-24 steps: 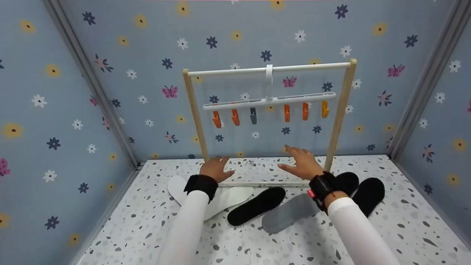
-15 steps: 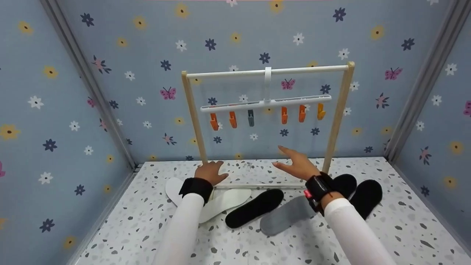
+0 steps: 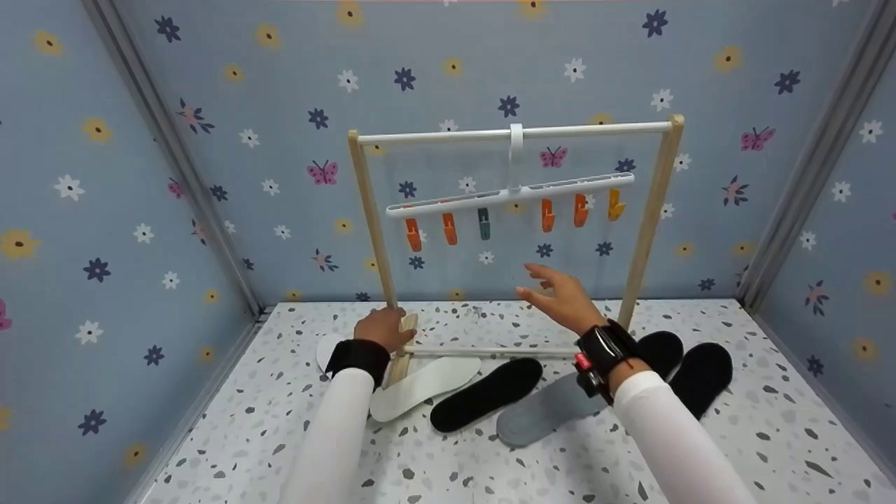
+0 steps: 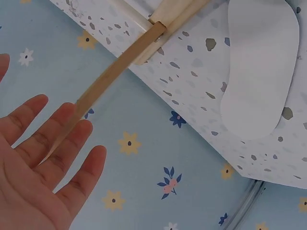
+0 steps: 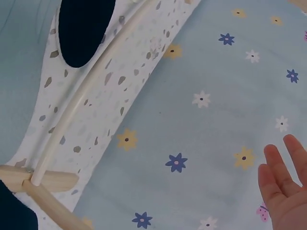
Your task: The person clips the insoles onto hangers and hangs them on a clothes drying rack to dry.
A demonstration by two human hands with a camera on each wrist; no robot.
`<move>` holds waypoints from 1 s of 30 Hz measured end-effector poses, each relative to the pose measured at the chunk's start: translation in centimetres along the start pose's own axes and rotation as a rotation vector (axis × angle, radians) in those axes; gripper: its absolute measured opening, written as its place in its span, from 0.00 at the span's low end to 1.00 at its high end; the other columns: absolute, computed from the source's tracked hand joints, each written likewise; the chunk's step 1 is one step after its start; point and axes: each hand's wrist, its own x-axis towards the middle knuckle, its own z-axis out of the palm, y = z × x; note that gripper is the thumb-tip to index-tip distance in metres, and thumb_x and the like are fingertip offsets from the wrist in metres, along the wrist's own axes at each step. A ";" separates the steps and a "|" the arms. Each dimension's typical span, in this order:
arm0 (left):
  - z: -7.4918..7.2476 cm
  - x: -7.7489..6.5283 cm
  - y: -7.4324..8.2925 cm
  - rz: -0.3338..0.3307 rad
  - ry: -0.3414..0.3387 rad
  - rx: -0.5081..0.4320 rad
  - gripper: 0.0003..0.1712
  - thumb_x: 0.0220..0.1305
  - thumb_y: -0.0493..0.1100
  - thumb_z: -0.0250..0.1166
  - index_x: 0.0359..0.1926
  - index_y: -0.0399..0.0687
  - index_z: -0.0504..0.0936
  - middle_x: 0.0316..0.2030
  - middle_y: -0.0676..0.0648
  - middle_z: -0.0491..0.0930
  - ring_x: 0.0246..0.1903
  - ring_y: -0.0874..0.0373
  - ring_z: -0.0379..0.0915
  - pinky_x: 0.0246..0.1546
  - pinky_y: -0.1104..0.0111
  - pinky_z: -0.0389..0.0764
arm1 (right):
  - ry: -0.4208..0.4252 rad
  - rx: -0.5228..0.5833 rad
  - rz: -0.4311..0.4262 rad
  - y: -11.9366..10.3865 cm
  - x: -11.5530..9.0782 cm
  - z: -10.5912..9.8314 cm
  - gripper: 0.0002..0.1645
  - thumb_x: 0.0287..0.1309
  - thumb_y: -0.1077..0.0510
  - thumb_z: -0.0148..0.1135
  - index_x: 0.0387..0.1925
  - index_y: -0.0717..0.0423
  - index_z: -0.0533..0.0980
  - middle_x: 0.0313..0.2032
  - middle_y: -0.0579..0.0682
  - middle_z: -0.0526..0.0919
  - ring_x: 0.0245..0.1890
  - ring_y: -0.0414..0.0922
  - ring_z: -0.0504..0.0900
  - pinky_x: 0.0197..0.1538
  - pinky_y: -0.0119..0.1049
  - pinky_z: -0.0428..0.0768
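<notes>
In the head view my left hand (image 3: 381, 329) is at the foot of the left wooden post (image 3: 372, 217) of a small rack. Its fingers are loosely spread beside the post in the left wrist view; whether they touch it I cannot tell. My right hand (image 3: 563, 301) is raised, fingers apart and holding nothing, below a white clip hanger (image 3: 514, 194) hooked on the rack's top rail (image 3: 448, 137). Orange clips (image 3: 547, 215), a grey clip (image 3: 484, 224) and a yellow clip (image 3: 614, 205) hang from it.
Insoles lie on the speckled tabletop (image 3: 294, 448): a white insole (image 3: 423, 385), a black insole (image 3: 486, 395), a grey insole (image 3: 546, 413) and a black pair (image 3: 702, 374) at right. Another white insole (image 4: 261, 67) is partly behind my left wrist. Flowered panels enclose the back and sides.
My left hand has moved left to the rack's left post. The right hand has shifted slightly left and up. The hanger tilts more, its left end lower.
</notes>
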 end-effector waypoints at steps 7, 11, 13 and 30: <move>0.3 -0.7 -1.4 -0.006 0.018 -0.029 0.21 0.61 0.46 0.64 0.51 0.40 0.79 0.38 0.39 0.82 0.37 0.44 0.78 0.38 0.53 0.78 | 0.048 0.064 -0.006 -0.8 0.4 -0.3 0.36 0.61 0.44 0.58 0.67 0.53 0.64 0.61 0.59 0.71 0.61 0.58 0.69 0.59 0.54 0.70; 0.5 -1.1 -2.4 -0.021 0.029 -0.054 0.20 0.61 0.44 0.64 0.52 0.40 0.79 0.40 0.38 0.82 0.38 0.44 0.78 0.39 0.52 0.78 | 0.063 0.059 -0.030 -0.9 0.7 -0.1 0.35 0.61 0.44 0.59 0.66 0.55 0.65 0.60 0.60 0.72 0.60 0.59 0.69 0.58 0.54 0.70; 0.7 -1.2 -3.0 -0.035 0.027 -0.049 0.21 0.61 0.44 0.64 0.52 0.38 0.79 0.40 0.37 0.82 0.38 0.44 0.78 0.39 0.53 0.78 | 0.059 0.044 -0.043 -0.9 0.8 0.2 0.35 0.61 0.45 0.59 0.65 0.56 0.66 0.59 0.61 0.73 0.60 0.59 0.70 0.58 0.54 0.70; 0.6 -2.3 -6.5 -0.175 -0.004 -0.038 0.25 0.62 0.47 0.62 0.54 0.33 0.76 0.44 0.34 0.80 0.41 0.42 0.78 0.43 0.51 0.77 | 0.068 0.013 -0.093 -1.9 1.5 0.1 0.32 0.62 0.47 0.59 0.63 0.59 0.68 0.56 0.60 0.76 0.57 0.55 0.73 0.61 0.51 0.68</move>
